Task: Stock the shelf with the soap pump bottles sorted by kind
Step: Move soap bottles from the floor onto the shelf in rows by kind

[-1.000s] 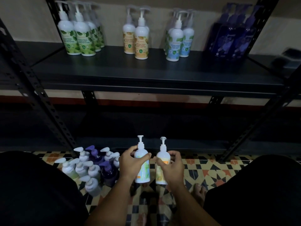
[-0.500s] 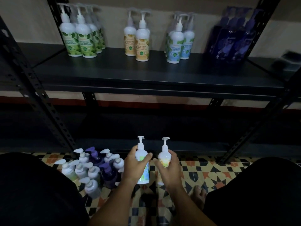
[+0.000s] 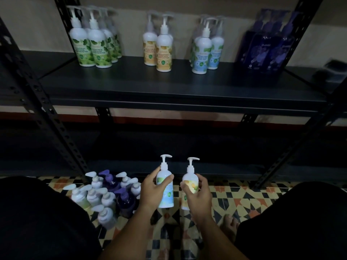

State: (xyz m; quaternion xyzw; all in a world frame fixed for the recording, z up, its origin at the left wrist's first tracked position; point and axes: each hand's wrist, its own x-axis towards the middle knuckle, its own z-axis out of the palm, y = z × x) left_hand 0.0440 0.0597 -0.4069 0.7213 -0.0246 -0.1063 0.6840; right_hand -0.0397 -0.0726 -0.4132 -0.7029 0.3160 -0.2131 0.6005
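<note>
A: Start at the bottom centre of the frame. What are the hands doing?

B: Each has a bottle. The left hand (image 3: 152, 190) is curled round the blue-label bottle (image 3: 165, 186), thumb across its front. The right hand (image 3: 197, 192) wraps the orange-label bottle (image 3: 191, 184) the same way. Both bottles are upright, side by side just above the patterned floor tiles (image 3: 234, 196), with the pump heads pointing right.

A: And the unsorted stock?

B: Lower left, a cluster of floor bottles (image 3: 105, 192) stands on the tiles, white ones mixed with a few purple.

A: Where should these two go?

B: To the upper shelf (image 3: 169, 87), across the top half of the frame. From left to right it carries a green-label group (image 3: 93, 44), an orange-label group (image 3: 159, 45), a blue-label group (image 3: 205, 47) and a purple group (image 3: 268, 49).

A: So the hands would cross?

B: I think so, unless the bottles go up one at a time. I would place each at the front of its matching group, label facing out, and lower it straight down so that it does not knock its neighbours. Holding low on the body should keep the pump clear.
</note>
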